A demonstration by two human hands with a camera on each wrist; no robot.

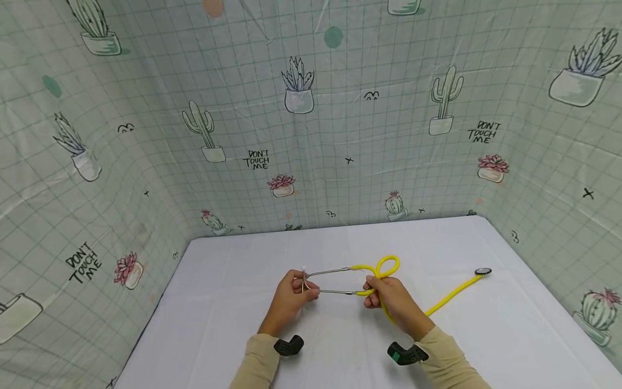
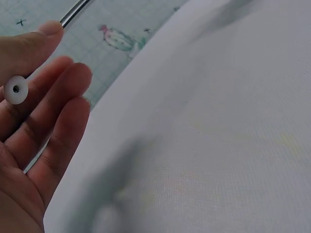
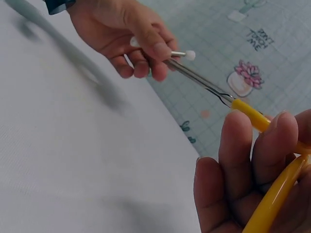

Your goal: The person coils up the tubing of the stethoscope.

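Note:
A stethoscope (image 1: pixel 454 295) with yellow tubing is held above the white table by both hands. My left hand (image 1: pixel 284 302) grips the metal ear tubes (image 1: pixel 335 292) near their ends. One white eartip (image 2: pixel 22 93) faces the left wrist view beside the thumb, and a white eartip (image 3: pixel 190 55) sticks out past the fingers in the right wrist view. My right hand (image 1: pixel 400 305) pinches the yellow tubing (image 3: pixel 272 199) near its fork, where a loop of it rises above the fingers. Beyond the right forearm, the tubing runs to the round chest piece (image 1: pixel 483 271) on the tabletop.
A white cloth covers the table (image 1: pixel 218 302). Patterned fabric walls (image 1: pixel 335 129) with cactus drawings stand along its back and both sides. Dark devices, such as the left wrist device (image 1: pixel 289 346), are worn at both cuffs.

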